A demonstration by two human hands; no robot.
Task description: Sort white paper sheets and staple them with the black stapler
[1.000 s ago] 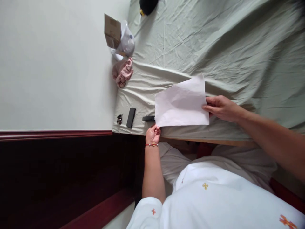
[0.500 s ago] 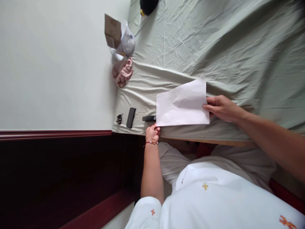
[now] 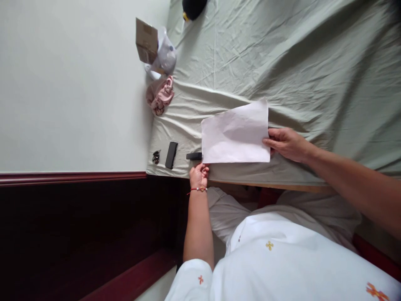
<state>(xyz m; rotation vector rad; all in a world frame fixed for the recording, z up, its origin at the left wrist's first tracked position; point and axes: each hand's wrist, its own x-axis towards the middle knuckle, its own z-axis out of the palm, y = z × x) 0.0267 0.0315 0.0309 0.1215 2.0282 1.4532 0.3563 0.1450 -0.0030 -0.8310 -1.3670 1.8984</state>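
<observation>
A white sheet of paper point(image 3: 234, 136) lies slightly lifted over the pale green bedsheet point(image 3: 282, 54). My left hand point(image 3: 198, 175), with a beaded red bracelet at the wrist, pinches the paper's near-left corner by the bed's edge. My right hand point(image 3: 285, 144) grips the opposite short edge, thumb on top. The view is turned sideways, and my white garment with small cross motifs point(image 3: 282, 259) fills the lower right.
A small black oblong object point(image 3: 194, 156) sits just beside the paper, then a black phone point(image 3: 171, 154) and a small dark item point(image 3: 156, 156). Further off lie a pink cloth point(image 3: 160, 95), a cardboard box point(image 3: 145, 39) with a white bag point(image 3: 166, 54), and a black thing point(image 3: 194, 6).
The paper and both hands have shifted slightly toward the black oblong object, with the sheet lying a little flatter. Both grips are unchanged.
</observation>
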